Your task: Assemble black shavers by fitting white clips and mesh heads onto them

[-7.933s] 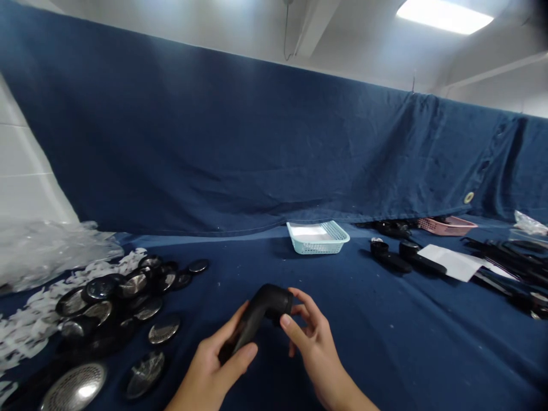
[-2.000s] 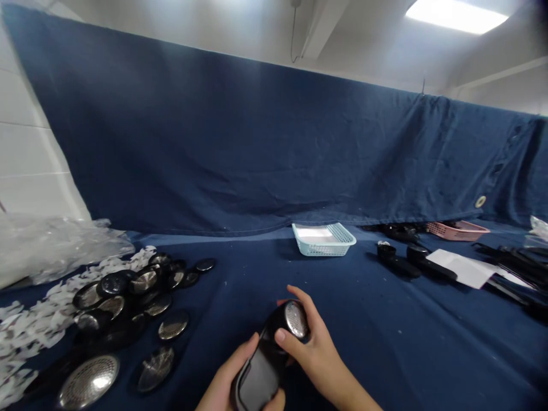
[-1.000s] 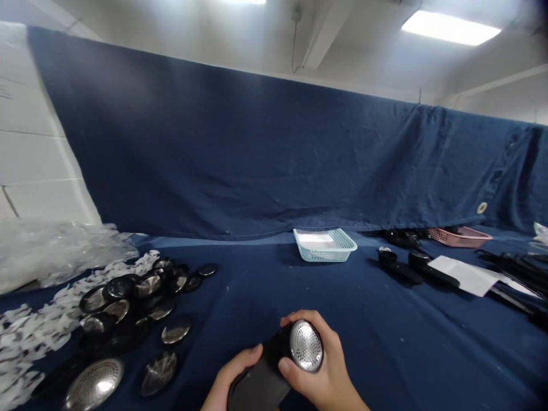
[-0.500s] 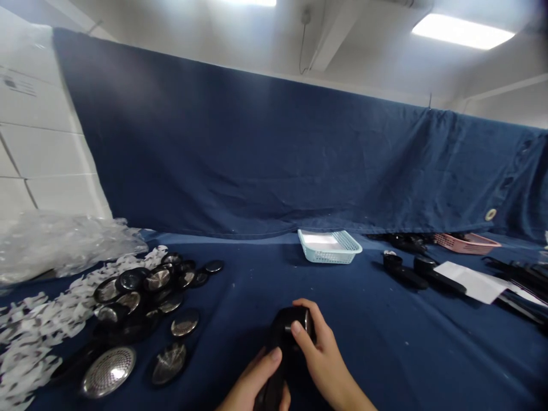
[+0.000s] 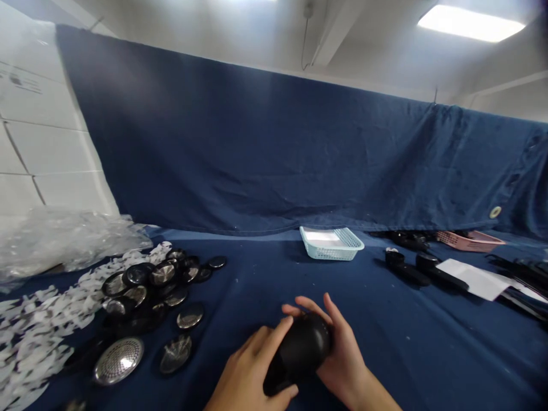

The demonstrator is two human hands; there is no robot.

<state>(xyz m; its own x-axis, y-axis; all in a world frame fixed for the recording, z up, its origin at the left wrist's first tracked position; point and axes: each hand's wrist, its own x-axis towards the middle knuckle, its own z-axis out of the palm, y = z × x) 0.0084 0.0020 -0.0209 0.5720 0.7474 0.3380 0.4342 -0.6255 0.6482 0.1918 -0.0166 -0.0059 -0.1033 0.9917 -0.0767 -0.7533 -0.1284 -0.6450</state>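
Note:
A smooth black tool with a rounded head (image 5: pixel 302 345) is held at the bottom centre. My left hand (image 5: pixel 257 365) is wrapped round its near left side, thumb below and fingers over the top. Against the right and far side of the head lies my right hand (image 5: pixel 342 354), cupping it with the fingers partly extended. My hands hide the tool's lower part. To the left, a perforated oval metal plate (image 5: pixel 119 361) and several round black-rimmed metal pieces (image 5: pixel 162 274) lie on the blue cloth.
White curled scraps (image 5: pixel 47 325) spread along the left beside clear plastic wrapping (image 5: pixel 72 240). A light-blue basket (image 5: pixel 331 251) with white paper stands at the back. Black handled pieces (image 5: pixel 406 271), a white sheet (image 5: pixel 471 278) and a pink basket (image 5: pixel 471 242) are at right.
The black tool has been turned, so its smooth rounded back now faces me. My left hand has moved up round it; my right fingers have loosened and spread along its far side.

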